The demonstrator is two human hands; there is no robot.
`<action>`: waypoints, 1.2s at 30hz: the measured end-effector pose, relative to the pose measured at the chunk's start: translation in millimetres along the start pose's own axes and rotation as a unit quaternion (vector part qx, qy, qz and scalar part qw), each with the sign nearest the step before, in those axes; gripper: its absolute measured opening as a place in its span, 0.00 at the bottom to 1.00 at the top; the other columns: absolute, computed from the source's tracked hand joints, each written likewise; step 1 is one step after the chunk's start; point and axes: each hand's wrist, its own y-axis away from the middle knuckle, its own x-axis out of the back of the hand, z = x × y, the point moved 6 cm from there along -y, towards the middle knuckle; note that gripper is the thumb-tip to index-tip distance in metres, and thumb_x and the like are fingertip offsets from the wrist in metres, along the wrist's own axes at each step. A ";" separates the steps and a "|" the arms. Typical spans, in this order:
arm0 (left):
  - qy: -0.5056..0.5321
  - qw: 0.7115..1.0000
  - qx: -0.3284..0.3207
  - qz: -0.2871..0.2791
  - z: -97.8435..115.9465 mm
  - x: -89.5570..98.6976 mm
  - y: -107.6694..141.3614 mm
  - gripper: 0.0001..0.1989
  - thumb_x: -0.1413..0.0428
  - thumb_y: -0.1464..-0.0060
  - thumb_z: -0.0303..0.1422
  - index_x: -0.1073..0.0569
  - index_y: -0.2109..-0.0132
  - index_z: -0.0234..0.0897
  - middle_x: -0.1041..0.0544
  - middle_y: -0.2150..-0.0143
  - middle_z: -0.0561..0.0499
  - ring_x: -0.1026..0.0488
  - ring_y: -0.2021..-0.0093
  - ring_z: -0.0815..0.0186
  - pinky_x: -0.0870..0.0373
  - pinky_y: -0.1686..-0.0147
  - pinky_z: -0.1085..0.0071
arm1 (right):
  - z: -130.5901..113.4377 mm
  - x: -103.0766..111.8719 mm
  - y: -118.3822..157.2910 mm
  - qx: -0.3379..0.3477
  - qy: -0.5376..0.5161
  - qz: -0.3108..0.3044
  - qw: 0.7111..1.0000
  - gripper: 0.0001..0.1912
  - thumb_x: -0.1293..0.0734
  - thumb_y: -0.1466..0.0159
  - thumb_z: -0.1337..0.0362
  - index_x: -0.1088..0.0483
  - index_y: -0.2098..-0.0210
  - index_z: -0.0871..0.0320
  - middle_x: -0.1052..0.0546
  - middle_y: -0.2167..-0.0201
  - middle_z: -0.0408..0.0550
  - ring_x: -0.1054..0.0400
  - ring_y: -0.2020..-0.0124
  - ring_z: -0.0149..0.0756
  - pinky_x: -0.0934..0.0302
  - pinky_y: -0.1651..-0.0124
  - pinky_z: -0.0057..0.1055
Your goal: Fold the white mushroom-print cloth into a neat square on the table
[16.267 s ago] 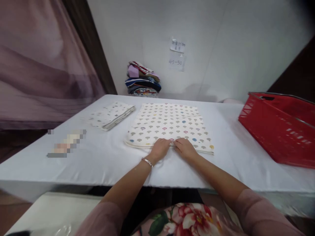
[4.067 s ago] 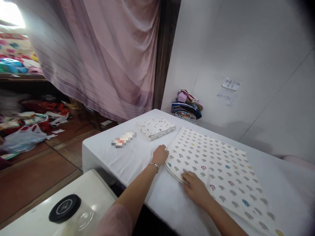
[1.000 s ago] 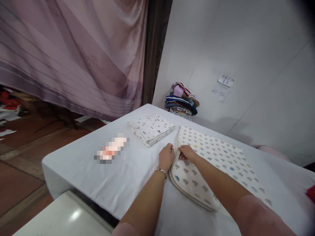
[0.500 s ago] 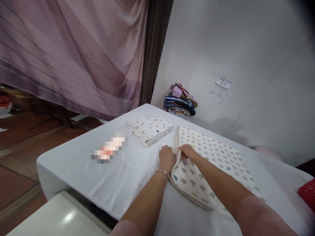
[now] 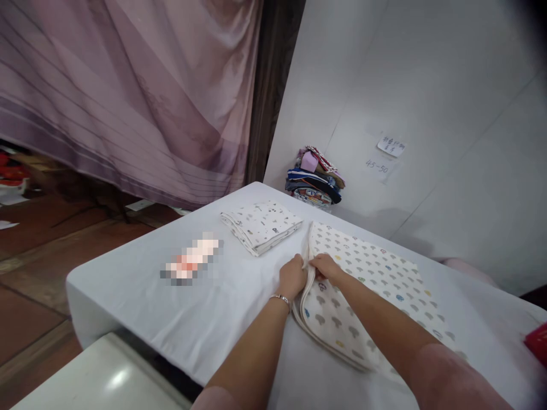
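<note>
A cream cloth (image 5: 371,262) printed with grey mushroom-like shapes and a few coloured motifs lies folded in layers on the white-covered table (image 5: 141,296). Its near left corner is lifted and curls up. My left hand (image 5: 293,277), with a bracelet at the wrist, is closed on the cloth's left edge. Just beside it, my right hand (image 5: 325,266) pinches the same edge from above, its fingertips partly hidden. Beyond my left hand rests a second white cloth (image 5: 262,225) with small dark prints, folded into a neat rectangle.
A pixelated patch (image 5: 190,259) covers something on the left of the table. Stacked folded clothes (image 5: 315,176) stand by the wall. A red object (image 5: 536,340) sits at the right edge. A glossy pale surface (image 5: 102,378) is at the near left, and a pink curtain (image 5: 128,97) hangs behind.
My left hand has turned and its fingers have closed on the cloth's edge next to my right hand. The lifted edge has shifted slightly; the other cloth stays put.
</note>
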 end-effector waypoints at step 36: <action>0.593 0.780 0.180 -0.092 -12.1 -8.6 -1.0 0.24 0.43 0.62 0.25 0.35 0.54 0.36 0.29 0.76 0.56 0.30 0.76 0.70 0.34 0.73 0.74 | 22.0 -59.9 113.6 0.277 0.302 0.066 0.910 0.47 0.37 0.48 0.74 0.63 0.33 0.57 0.59 0.33 0.62 0.56 0.36 0.56 0.50 0.41 0.48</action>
